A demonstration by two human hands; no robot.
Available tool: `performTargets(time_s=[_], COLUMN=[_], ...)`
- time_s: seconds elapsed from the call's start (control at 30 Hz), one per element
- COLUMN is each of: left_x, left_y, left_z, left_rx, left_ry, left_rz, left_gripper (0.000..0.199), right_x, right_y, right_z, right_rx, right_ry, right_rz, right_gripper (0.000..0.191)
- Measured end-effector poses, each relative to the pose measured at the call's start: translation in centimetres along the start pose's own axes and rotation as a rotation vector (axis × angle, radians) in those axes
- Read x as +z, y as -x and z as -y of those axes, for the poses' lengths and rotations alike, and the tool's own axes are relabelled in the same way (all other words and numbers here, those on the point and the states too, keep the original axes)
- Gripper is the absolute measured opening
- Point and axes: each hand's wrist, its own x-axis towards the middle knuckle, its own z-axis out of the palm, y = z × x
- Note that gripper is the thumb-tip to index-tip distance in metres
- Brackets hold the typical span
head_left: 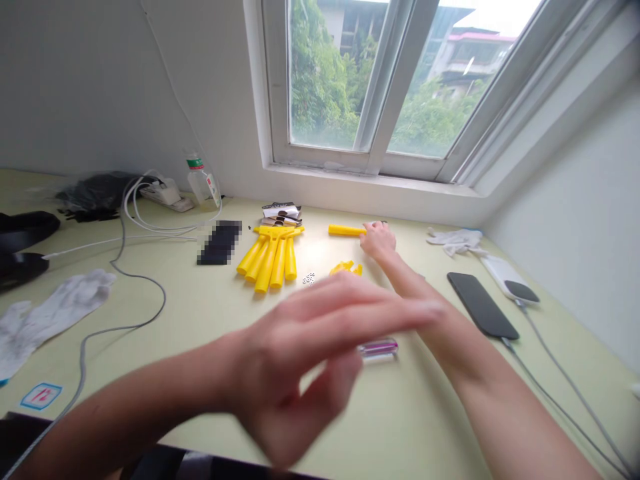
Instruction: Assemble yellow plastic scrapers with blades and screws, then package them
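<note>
My left hand (310,340) is close to the camera, slightly blurred, above the near part of the table. Its fingers are stretched out to the right with the thumb apart, and no object shows in it. Far across the table, my right hand (379,241) has its fingers closed at the right end of a yellow tube-shaped handle (345,230), whose other end points left. A small dark item just behind those fingers is mostly hidden. Several yellow T-headed handles (270,260) lie fanned out to the left. Small yellow parts (347,268) and tiny metal nuts (309,278) lie between.
A purple-and-clear object (379,348) lies partly behind my left hand. A phone (483,305), a white device (510,279) and a white glove (455,241) are at right. Left are a bottle (204,183), a power strip (167,195), cables and another glove (55,317).
</note>
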Motion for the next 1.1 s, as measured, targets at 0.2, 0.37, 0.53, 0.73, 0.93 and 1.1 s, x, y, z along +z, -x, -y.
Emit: performTargets(time_s=[0.2, 0.37, 0.53, 0.73, 0.93, 1.1], left_x=[-1.3, -3.5, -3.8, -3.1, -2.7, -2.6], left_y=[-3.7, -1.7, -1.0, -1.0, -0.8, -0.8], left_z=[11.9, 15.9, 16.1, 16.0, 16.2, 16.4], left_rx=[-0.713, -1.131, -1.109, -1.082, -1.057, -1.092], left_ry=[-0.709, -0.866, -0.852, -0.881, -0.912, -0.887], left_rz=[0.311, 0.556, 0.564, 0.535, 0.500, 0.474], left_gripper=[0.039, 0.062, 0.056, 0.055, 0.049, 0.050], right_x=[-3.3, -5.7, -6.8, -6.7, -7.3, -6.4], right_y=[5.3, 9.2, 9.7, 8.6, 8.3, 8.7], right_z=[1.0, -1.2, -2.9, -4.6, -9.9, -10.5], right_rx=[-0.200, -0.241, -0.275, -0.242, -0.126, -0.107], right_ry=[-0.136, -0.242, -0.286, -0.215, -0.031, 0.046], right_rz=[0.039, 0.193, 0.383, 0.474, 0.699, 0.719], right_gripper=[0.032, 0.027, 0.022, 0.034, 0.100, 0.106])
